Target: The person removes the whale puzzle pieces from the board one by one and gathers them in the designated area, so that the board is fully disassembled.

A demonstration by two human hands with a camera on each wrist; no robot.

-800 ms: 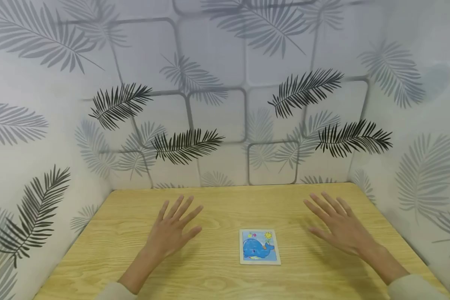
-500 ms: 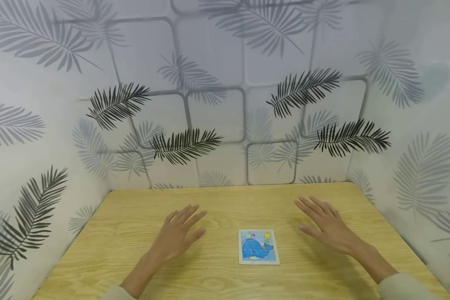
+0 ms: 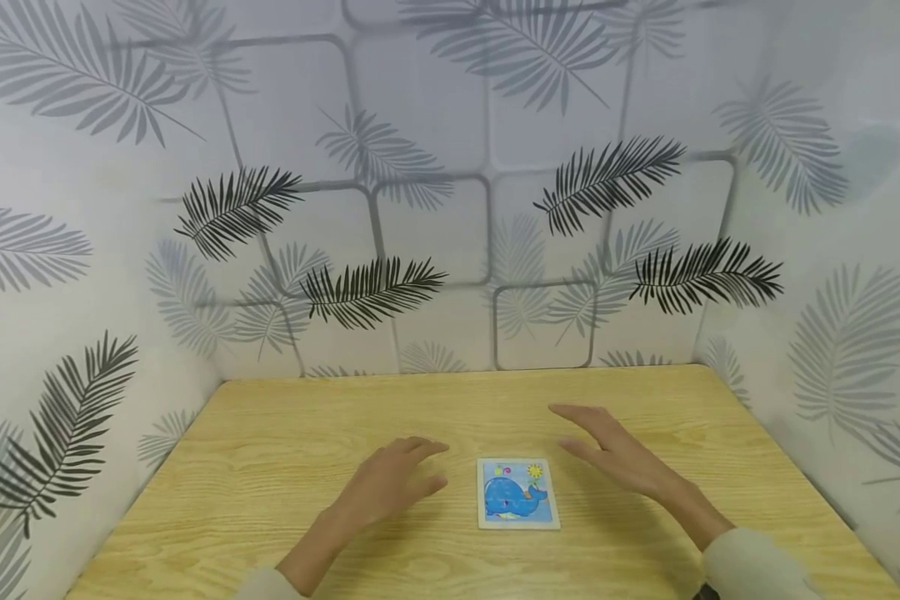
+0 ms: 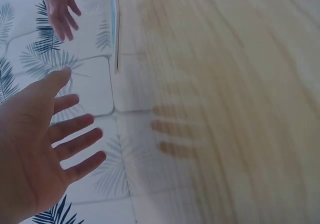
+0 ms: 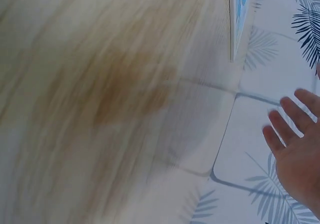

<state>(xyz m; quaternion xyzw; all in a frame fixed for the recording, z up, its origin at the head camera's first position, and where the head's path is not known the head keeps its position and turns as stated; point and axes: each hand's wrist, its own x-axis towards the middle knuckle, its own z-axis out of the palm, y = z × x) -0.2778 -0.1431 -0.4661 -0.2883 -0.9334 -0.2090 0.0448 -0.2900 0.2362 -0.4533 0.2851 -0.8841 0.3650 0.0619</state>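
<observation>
A small square picture puzzle [image 3: 517, 493] with a white frame lies flat on the wooden table; it shows a blue whale and a yellow sun. To its left hovers my left hand [image 3: 390, 482], fingers extended and holding nothing. On the other side my right hand [image 3: 618, 454] is held above the tabletop, also with nothing in it. Both palms face inward, apart from the puzzle. In the left wrist view the spread fingers of the left hand [image 4: 45, 139] show beside the puzzle's thin edge [image 4: 116, 29]. The right wrist view has the right hand [image 5: 300, 149] with fingers straight.
The wooden table [image 3: 285, 442] stretches back to a pale wall [image 3: 435, 242] printed with grey and black feather-like leaves. Similar walls flank it at left and right. A dark object [image 3: 707, 592] peeks out by the right sleeve.
Both hands have moved inward, toward the puzzle, and turned so that the palms face each other. The puzzle has stayed where it was on the table.
</observation>
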